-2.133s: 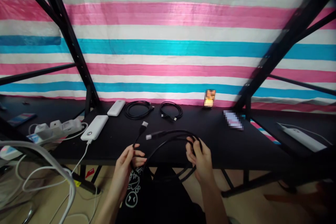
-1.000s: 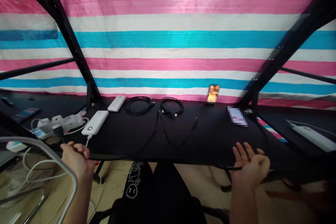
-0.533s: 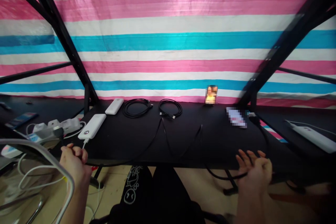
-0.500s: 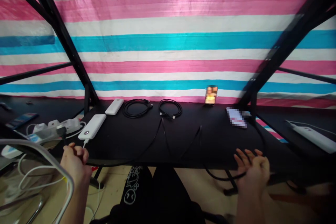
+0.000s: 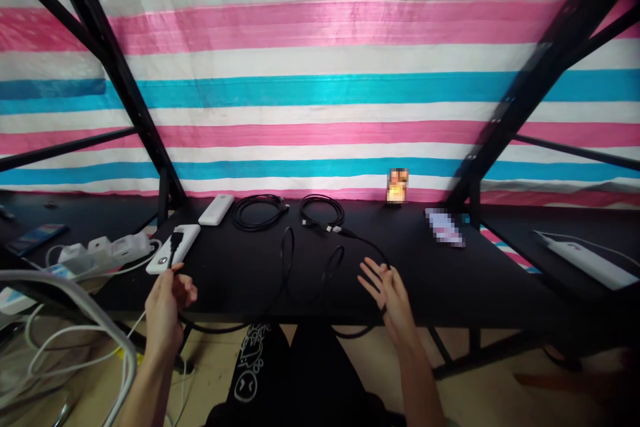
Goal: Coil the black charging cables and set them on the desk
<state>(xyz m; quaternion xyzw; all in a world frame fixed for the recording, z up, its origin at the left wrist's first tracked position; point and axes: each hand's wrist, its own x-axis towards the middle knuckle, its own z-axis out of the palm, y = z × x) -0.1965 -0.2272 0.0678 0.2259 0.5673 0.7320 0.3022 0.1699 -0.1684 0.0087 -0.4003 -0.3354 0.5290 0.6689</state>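
The left hand [image 5: 167, 300] pinches one end of the black cable [image 5: 220, 331] between thumb and forefinger, its remaining fingers loosely curled towards the right of the frame. The plug [image 5: 176, 239] points up from this pinch, in front of the nearer white power bank [image 5: 189, 240]. The right hand [image 5: 390, 297] has several fingers straightened and fanned towards the upper left, while its thumb presses the cable against the side of the hand; the exact contact is partly hidden. From there the other connector [image 5: 337, 230] reaches up and left.

Between the hands, the cable hangs in loose bends across the lower centre, dipping over the front edge of the black table [image 5: 225, 280]. The left forearm rises steeply from the lower left; the right one comes up from the lower right, leaning inward to the left, its wrist bent back slightly.

Farther out, two coiled black cables lie along the back of the table, the left coil [image 5: 253, 229] and the right coil [image 5: 320, 197]. A second power bank [image 5: 216, 210] sits left of them. A pixelated flat object [image 5: 443, 227] lies at centre right, and a loaded power strip [image 5: 95, 257] is at the left. A striped sheet [image 5: 320, 87] fills the upper frame.
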